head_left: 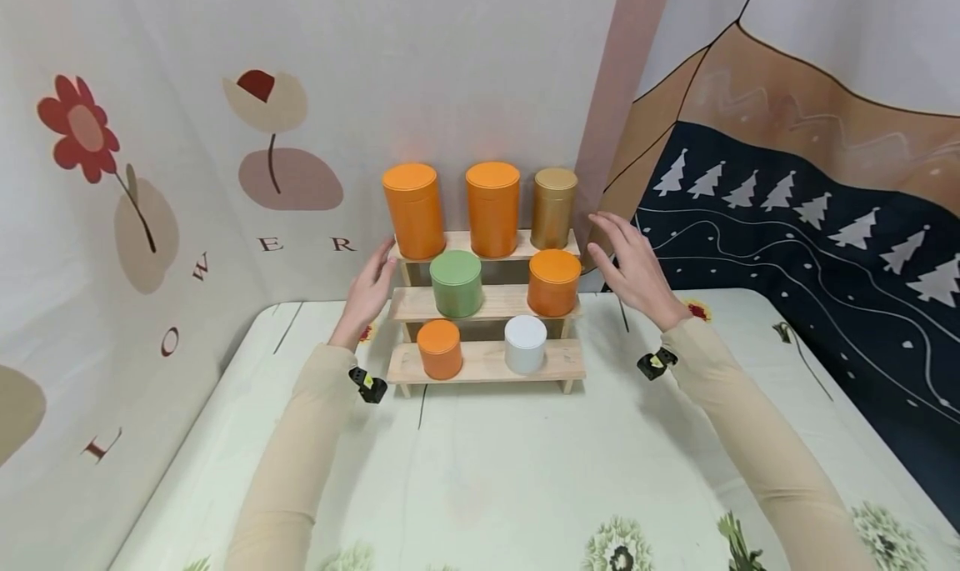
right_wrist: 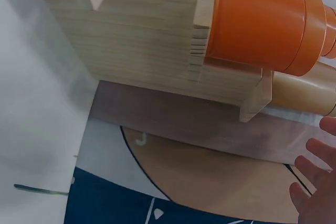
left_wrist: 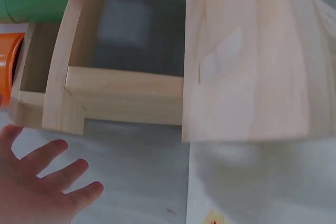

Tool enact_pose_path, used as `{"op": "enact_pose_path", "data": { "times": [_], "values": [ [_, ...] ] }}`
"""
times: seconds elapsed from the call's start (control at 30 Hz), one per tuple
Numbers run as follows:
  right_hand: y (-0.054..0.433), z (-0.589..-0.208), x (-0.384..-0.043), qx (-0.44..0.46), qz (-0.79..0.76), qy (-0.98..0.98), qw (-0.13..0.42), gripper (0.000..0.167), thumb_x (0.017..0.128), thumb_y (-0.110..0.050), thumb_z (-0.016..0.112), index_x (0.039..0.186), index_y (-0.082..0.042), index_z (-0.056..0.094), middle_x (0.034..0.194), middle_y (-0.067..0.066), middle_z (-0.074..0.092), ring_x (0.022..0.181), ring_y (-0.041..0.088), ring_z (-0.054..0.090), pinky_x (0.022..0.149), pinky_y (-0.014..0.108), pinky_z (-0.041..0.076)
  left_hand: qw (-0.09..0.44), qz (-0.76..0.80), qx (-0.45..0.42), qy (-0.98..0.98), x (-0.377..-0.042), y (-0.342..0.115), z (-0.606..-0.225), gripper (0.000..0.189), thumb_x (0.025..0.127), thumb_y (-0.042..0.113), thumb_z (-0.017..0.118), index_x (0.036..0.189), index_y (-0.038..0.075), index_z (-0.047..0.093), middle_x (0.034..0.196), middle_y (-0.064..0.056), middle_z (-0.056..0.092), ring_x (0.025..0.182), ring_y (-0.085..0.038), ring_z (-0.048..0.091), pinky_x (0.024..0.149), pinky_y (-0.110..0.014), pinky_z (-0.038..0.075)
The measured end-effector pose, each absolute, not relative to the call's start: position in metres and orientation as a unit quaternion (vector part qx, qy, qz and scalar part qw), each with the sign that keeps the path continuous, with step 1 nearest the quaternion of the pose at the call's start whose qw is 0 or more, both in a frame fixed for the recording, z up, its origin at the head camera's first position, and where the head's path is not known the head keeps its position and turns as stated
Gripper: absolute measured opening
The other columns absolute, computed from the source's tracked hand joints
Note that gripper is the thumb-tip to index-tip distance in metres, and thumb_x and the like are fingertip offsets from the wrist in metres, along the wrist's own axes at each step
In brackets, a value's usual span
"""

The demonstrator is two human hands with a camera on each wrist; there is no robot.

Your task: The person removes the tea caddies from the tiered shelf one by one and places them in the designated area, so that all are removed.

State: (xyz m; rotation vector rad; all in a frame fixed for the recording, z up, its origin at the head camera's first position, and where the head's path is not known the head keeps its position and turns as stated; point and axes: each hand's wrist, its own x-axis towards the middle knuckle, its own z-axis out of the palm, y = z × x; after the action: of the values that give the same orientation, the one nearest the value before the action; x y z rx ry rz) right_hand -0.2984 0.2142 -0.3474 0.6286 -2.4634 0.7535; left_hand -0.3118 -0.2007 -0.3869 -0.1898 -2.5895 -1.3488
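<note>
A three-tier wooden display stand (head_left: 487,304) holds lidded round canisters. On its top tier are two tall orange canisters (head_left: 415,212) and a gold canister (head_left: 553,211). The middle tier bears a green canister (head_left: 457,286) and a wide orange canister (head_left: 554,284). A small orange canister (head_left: 439,351) and a white canister (head_left: 525,345) stand on the lowest tier. My left hand (head_left: 369,289), fingers extended, is beside the stand's left end. Off the right end, my right hand (head_left: 637,272) has its fingers spread near the gold canister. Neither hand holds anything.
A pale floral cloth covers the table (head_left: 480,471). Close behind the stand hangs a light curtain (head_left: 450,71) printed with flowers and letters. To the right is a dark fabric panel (head_left: 787,262) with white trees. Both wrists carry small black cameras (head_left: 367,385).
</note>
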Motion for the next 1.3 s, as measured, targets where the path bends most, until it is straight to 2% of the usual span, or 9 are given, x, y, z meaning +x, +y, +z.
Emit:
{"op": "enact_pose_path", "data": {
  "times": [0.2,0.4,0.6,0.7,0.83,1.3],
  "values": [
    [0.210,-0.340,-0.304,0.243,0.282,-0.894,0.249,0.049,0.102,-0.032,0.047,0.144,-0.007,0.042,0.149,0.017,0.035,0.136,0.036,0.031,0.111,0.058,0.019,0.116,-0.460,-0.057,-0.878,-0.312,-0.192,-0.388,0.052,0.104,0.047,0.030,0.153,0.030,0.027,0.149,-0.012,0.039,0.130,-0.033,0.044,0.105,-0.054,0.034],
    [0.209,-0.330,-0.309,0.257,0.284,-0.887,0.257,0.048,0.102,-0.031,0.047,0.143,-0.006,0.043,0.148,0.017,0.037,0.135,0.035,0.034,0.110,0.057,0.023,0.114,-0.478,-0.044,-0.870,-0.313,-0.190,-0.389,0.053,0.104,0.048,0.030,0.153,0.029,0.027,0.147,-0.016,0.042,0.131,-0.034,0.042,0.106,-0.055,0.031],
    [0.208,-0.319,-0.315,0.263,0.291,-0.886,0.248,0.049,0.102,-0.031,0.047,0.144,-0.006,0.041,0.148,0.016,0.037,0.136,0.034,0.033,0.111,0.054,0.022,0.105,-0.510,-0.036,-0.853,-0.316,-0.188,-0.390,0.053,0.103,0.050,0.030,0.153,0.029,0.028,0.149,-0.011,0.039,0.132,-0.033,0.041,0.107,-0.053,0.032],
    [0.206,-0.313,-0.319,0.263,0.302,-0.883,0.243,0.050,0.101,-0.031,0.047,0.144,-0.007,0.041,0.149,0.015,0.036,0.136,0.032,0.032,0.112,0.052,0.024,0.099,-0.536,-0.041,-0.838,-0.317,-0.187,-0.390,0.053,0.104,0.047,0.032,0.153,0.027,0.027,0.153,-0.010,0.032,0.132,-0.033,0.041,0.106,-0.050,0.035],
    [0.204,-0.306,-0.324,0.265,0.317,-0.878,0.240,0.050,0.101,-0.030,0.048,0.145,-0.006,0.040,0.149,0.015,0.036,0.136,0.031,0.033,0.112,0.049,0.026,0.092,-0.565,-0.044,-0.818,-0.317,-0.187,-0.391,0.053,0.104,0.044,0.034,0.153,0.024,0.027,0.154,-0.010,0.031,0.132,-0.032,0.041,0.102,-0.046,0.040],
    [0.189,-0.300,-0.341,0.276,0.338,-0.872,0.223,0.055,0.101,-0.025,0.052,0.148,-0.005,0.031,0.146,0.019,0.036,0.132,0.032,0.038,0.112,0.044,0.026,0.091,-0.587,-0.016,-0.804,-0.318,-0.185,-0.392,0.051,0.103,0.045,0.036,0.152,0.029,0.031,0.154,-0.005,0.031,0.132,-0.030,0.040,0.102,-0.047,0.040]
  ]
}}
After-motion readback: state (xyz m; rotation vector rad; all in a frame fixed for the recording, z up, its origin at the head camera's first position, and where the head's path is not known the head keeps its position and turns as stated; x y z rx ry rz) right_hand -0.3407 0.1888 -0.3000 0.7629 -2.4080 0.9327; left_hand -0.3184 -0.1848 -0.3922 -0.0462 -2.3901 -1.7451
